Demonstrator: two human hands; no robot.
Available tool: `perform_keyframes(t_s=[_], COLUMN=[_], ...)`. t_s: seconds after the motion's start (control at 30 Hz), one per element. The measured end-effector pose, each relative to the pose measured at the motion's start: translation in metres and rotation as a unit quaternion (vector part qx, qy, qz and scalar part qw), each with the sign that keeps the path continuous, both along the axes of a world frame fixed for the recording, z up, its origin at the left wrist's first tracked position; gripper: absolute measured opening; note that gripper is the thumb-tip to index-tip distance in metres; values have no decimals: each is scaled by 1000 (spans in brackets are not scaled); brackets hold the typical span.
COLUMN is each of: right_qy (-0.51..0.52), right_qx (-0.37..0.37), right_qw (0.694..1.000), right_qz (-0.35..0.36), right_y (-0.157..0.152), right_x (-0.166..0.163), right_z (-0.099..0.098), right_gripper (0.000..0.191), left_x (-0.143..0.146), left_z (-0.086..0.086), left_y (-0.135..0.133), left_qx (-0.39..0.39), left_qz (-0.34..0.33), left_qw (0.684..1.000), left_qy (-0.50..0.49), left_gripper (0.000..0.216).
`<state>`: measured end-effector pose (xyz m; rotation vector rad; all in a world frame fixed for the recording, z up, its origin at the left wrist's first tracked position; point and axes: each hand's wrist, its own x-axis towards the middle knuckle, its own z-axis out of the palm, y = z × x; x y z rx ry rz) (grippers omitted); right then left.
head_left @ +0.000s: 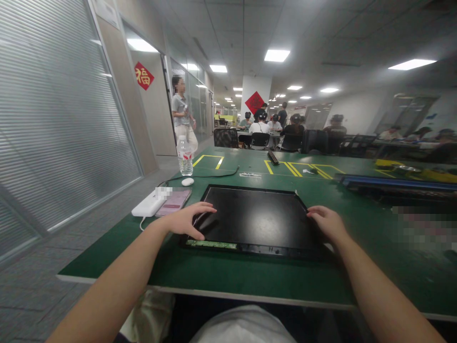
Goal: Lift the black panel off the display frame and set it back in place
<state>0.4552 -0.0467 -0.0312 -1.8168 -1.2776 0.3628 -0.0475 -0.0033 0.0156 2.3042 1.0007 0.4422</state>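
A black LCD screen panel [255,214] lies in a dark frame on the green table in front of me. A narrow green circuit board [211,244] runs along its near left edge. My left hand [187,221] is at the panel's left side, thumb and fingers spread apart over the edge. At the opposite side, my right hand [326,223] has its thumb and forefinger close together on the right edge; its other fingers are largely hidden.
Left of the panel are a white power bank [148,204], a phone [173,202], a white oval item [187,182] and a water bottle [185,156]. A black cable [214,176] crosses behind. Long dark-blue parts [400,183] lie right. A person [183,114] stands beyond the table.
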Motion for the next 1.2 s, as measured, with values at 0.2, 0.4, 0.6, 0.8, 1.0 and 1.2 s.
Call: perform_keyframes(t_s=[0.2, 0.4, 0.6, 0.8, 1.0, 1.2], right_qy=[6, 2, 3, 7, 14, 4], right_qx=[3, -4, -10, -3, 2, -6], right_qw=[1000, 1000, 1000, 1000, 1000, 1000], right_qz=[-4, -4, -7, -9, -8, -7], right_y=[0, 0, 0, 3, 3, 3], right_x=[-1, 0, -1, 3, 3, 2], right_z=[2, 0, 1, -3, -5, -3], right_gripper=[23, 23, 24, 24, 24, 24], left_x=[4, 10, 11, 11, 11, 11], left_z=[3, 6, 5, 2, 1, 3], left_y=[-2, -6, -7, -6, -6, -7], left_qx=[16, 41, 52, 92, 98, 84], left_qz=[-10, -37, -46, -71, -73, -69], left_qw=[1000, 998, 998, 993, 992, 994], left_qy=[2, -1, 1, 28, 35, 32], left_gripper=[86, 81, 78, 75, 72, 71])
